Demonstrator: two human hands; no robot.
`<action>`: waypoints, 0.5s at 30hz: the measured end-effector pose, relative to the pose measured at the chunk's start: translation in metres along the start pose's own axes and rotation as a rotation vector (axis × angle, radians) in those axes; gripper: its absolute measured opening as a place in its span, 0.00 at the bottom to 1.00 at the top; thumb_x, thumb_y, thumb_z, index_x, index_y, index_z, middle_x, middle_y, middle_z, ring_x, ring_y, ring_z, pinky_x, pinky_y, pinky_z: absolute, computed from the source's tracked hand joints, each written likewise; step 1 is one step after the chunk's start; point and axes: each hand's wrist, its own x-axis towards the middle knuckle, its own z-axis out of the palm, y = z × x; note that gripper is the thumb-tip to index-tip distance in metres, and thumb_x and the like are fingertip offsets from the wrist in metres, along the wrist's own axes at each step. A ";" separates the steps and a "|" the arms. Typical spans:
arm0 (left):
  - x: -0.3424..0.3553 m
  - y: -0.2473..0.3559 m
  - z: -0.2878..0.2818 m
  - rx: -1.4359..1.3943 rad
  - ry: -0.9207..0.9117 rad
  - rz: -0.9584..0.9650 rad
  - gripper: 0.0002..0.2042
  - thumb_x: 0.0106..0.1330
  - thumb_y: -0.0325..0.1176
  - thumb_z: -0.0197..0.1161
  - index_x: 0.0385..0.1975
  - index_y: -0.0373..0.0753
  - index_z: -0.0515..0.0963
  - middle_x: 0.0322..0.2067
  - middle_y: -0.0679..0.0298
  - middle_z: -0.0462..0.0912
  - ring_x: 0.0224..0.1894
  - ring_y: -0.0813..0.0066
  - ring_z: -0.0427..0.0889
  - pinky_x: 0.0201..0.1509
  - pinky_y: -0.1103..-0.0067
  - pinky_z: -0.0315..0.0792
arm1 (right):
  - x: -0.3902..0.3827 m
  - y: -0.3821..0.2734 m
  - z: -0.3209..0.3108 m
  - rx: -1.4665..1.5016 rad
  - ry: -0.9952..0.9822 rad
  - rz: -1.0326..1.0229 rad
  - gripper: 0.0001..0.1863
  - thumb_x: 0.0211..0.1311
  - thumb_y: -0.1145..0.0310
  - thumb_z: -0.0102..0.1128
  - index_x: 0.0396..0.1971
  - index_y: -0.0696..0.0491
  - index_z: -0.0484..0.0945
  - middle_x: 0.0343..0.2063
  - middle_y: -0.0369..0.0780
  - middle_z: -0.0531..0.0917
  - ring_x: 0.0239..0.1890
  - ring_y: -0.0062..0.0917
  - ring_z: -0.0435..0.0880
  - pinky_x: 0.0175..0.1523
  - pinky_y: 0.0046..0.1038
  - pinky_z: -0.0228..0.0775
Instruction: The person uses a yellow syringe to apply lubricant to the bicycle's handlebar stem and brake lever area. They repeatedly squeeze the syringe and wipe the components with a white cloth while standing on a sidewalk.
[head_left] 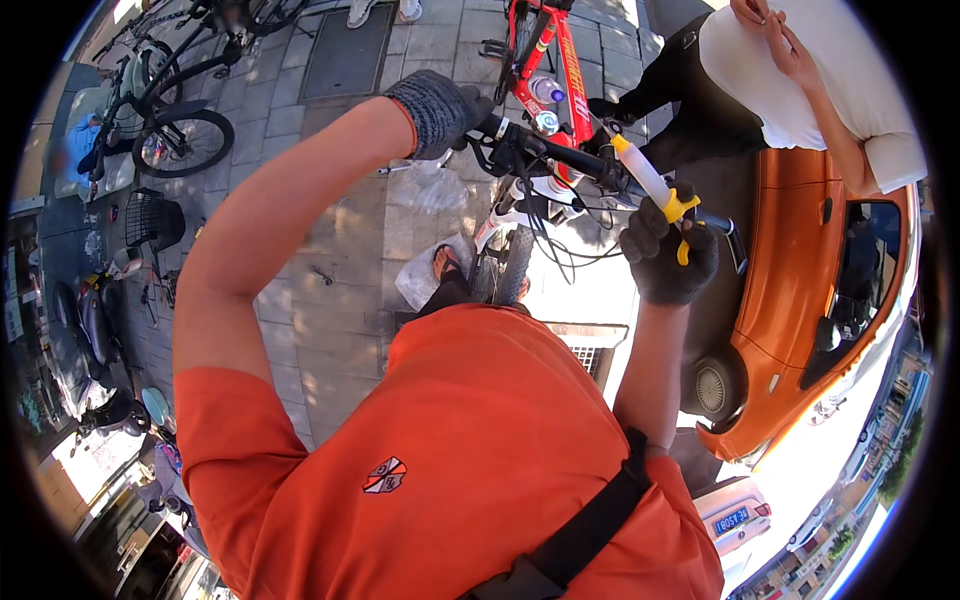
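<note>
Here we are over a red bike [570, 75], its handlebar [572, 157] right across our view, and both our hands are up at it! Our left hand [437, 112], in a grey glove, is closed around the handlebar's left end, most of its fingers out of sight; that hold, we judge, steadies the bar and stops it swinging on the front wheel [517, 265]. Over to the right, and there's the syringe [645, 175], grasped in our right hand [668, 250], dark-gloved fingers bunched at its yellow handle [680, 208]. It sits just inside the handlebar's right end, slanting up and inward, yellow tip [619, 143] foremost; held by the rear like that, it probably leaves the tip clear of our fingers. Is the tip touching the bar? We can't tell from here! Loose-looking cables [560, 240] loop below the handlebar's middle, and a bottle [546, 90] shows by the frame, though what bears it we can't say. Down on the paving [345, 215], clear plastic [428, 186] lies left of the wheel, while a bystander [810, 70] in white stands beyond the handlebar's right end, near the orange car [785, 250]
</note>
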 end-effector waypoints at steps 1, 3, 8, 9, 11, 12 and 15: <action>-0.001 0.001 0.000 0.003 -0.009 -0.007 0.28 0.65 0.42 0.72 0.63 0.40 0.74 0.54 0.53 0.83 0.51 0.53 0.87 0.53 0.59 0.80 | -0.002 0.000 0.000 0.006 0.001 0.001 0.24 0.68 0.64 0.52 0.63 0.49 0.74 0.33 0.43 0.76 0.30 0.31 0.76 0.36 0.36 0.71; -0.003 0.004 -0.001 0.007 -0.023 -0.026 0.29 0.66 0.43 0.71 0.65 0.40 0.73 0.54 0.53 0.83 0.52 0.52 0.87 0.53 0.58 0.80 | -0.004 -0.001 -0.003 0.009 0.002 0.007 0.24 0.68 0.63 0.52 0.63 0.49 0.74 0.33 0.43 0.76 0.29 0.31 0.76 0.35 0.36 0.71; -0.002 0.005 -0.003 0.003 -0.032 -0.015 0.32 0.67 0.45 0.71 0.69 0.39 0.70 0.55 0.51 0.82 0.52 0.51 0.87 0.55 0.59 0.79 | -0.011 -0.002 -0.006 0.018 0.009 -0.005 0.25 0.67 0.62 0.53 0.63 0.48 0.74 0.33 0.43 0.75 0.28 0.31 0.76 0.34 0.36 0.71; -0.003 0.005 -0.005 -0.009 -0.028 -0.004 0.33 0.68 0.46 0.70 0.69 0.39 0.70 0.55 0.51 0.82 0.52 0.51 0.86 0.56 0.59 0.79 | -0.013 -0.002 -0.005 0.018 0.011 -0.004 0.25 0.67 0.62 0.53 0.63 0.47 0.74 0.33 0.43 0.75 0.28 0.31 0.76 0.34 0.36 0.71; -0.001 -0.006 0.004 -0.194 0.021 0.003 0.35 0.68 0.49 0.71 0.70 0.39 0.69 0.56 0.49 0.82 0.52 0.50 0.86 0.57 0.59 0.79 | -0.015 -0.002 -0.002 0.022 0.009 0.002 0.24 0.67 0.62 0.53 0.63 0.47 0.74 0.33 0.43 0.74 0.29 0.31 0.76 0.34 0.36 0.71; 0.000 -0.010 0.008 -0.287 0.047 0.005 0.36 0.67 0.50 0.71 0.71 0.39 0.68 0.57 0.49 0.81 0.52 0.50 0.86 0.58 0.60 0.79 | -0.016 -0.003 -0.001 0.025 0.006 0.007 0.24 0.67 0.62 0.53 0.63 0.47 0.74 0.34 0.43 0.74 0.29 0.31 0.76 0.34 0.36 0.71; -0.014 0.006 0.011 -0.050 0.152 -0.037 0.37 0.67 0.53 0.70 0.70 0.39 0.70 0.55 0.46 0.82 0.54 0.49 0.86 0.59 0.61 0.79 | -0.021 -0.003 0.000 0.027 0.022 0.014 0.24 0.67 0.62 0.53 0.63 0.46 0.74 0.34 0.42 0.74 0.29 0.31 0.75 0.35 0.36 0.71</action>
